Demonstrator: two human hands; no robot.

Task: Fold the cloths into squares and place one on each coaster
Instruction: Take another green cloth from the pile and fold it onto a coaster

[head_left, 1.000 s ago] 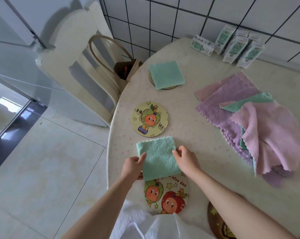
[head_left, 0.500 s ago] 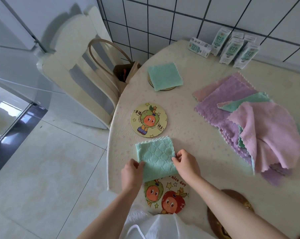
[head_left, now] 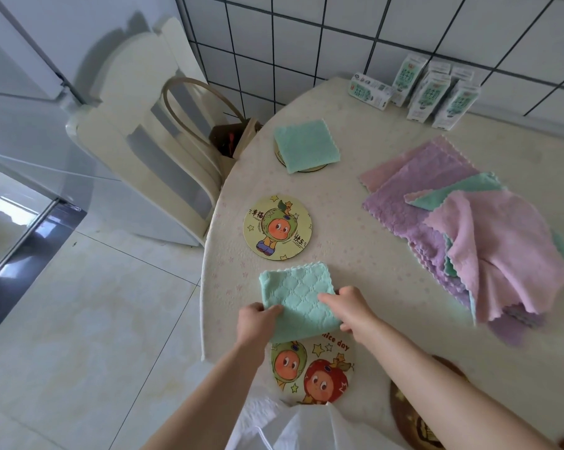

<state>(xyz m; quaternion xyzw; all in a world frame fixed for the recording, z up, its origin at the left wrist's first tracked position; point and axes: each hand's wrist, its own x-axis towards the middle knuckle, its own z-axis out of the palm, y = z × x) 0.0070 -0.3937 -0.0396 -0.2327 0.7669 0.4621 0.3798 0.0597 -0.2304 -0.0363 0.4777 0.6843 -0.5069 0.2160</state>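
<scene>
Left hand: grips the near-left edge of the green cloth, thumb on top, fingers tucked under the fabric.
Right hand: pinches the cloth's near-right edge, fingertips pressing on its top face.
Green cloth: folded to a rough square, quilted pattern up; it lies on the table between 2 coasters, its near edge overlapping the far rim of the near coaster, its far edge just short of the middle coaster.
Near coaster: round, 2 cartoon fruit faces and the words "nice day"; mostly uncovered, at the near edge of the table.
Middle coaster: round, yellow, 1 cartoon figure; bare, nothing on it.
Far coaster: almost hidden under a second folded green square; only its near rim shows.
Dark coaster: near right, brown, partly hidden by the right forearm; its print is hard to read.
Cloth pile: right side of the table, unfolded pink, purple and green cloths heaped loosely, well apart from the hands.
Cartons: several white-and-green cartons at the far edge by the tiled wall; 1 lies on its side, the rest stand.
Chair: cream, left of the table, a bag with a looped handle on its seat.
Floor: pale tiles, left.
</scene>
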